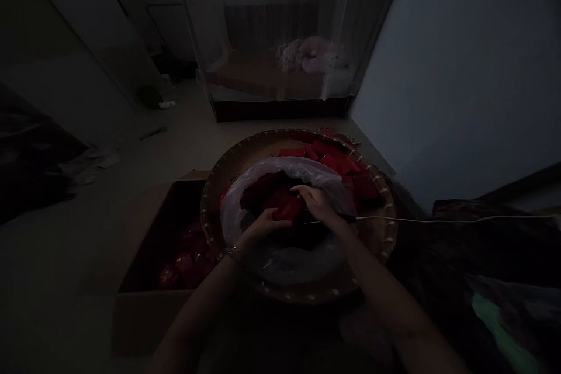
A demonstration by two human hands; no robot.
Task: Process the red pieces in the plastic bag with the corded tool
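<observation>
In dim light, both hands are over an open translucent plastic bag (pixel 249 178) resting in a round woven bamboo tray (pixel 388 198). A small red packet (pixel 289 208) lies between them. My left hand (pixel 264 224) grips its near left side, thumb on top. On the far right side, the curled fingers of my right hand (pixel 316 201) touch the same packet. More red packets, partly hidden in shadow, fill the bag. Close below my right wrist is a dark object (pixel 348 218) with a thin white cord (pixel 421 220); its kind is unclear.
Flat red packets (pixel 333 158) lie along the tray's far right side. A cardboard box (pixel 149 310) at left holds several shiny red items (pixel 184 262). Behind stands a curtained bed (pixel 280 79). A pale wall (pixel 460 70) rises at right, beside dark bundled items (pixel 464 239).
</observation>
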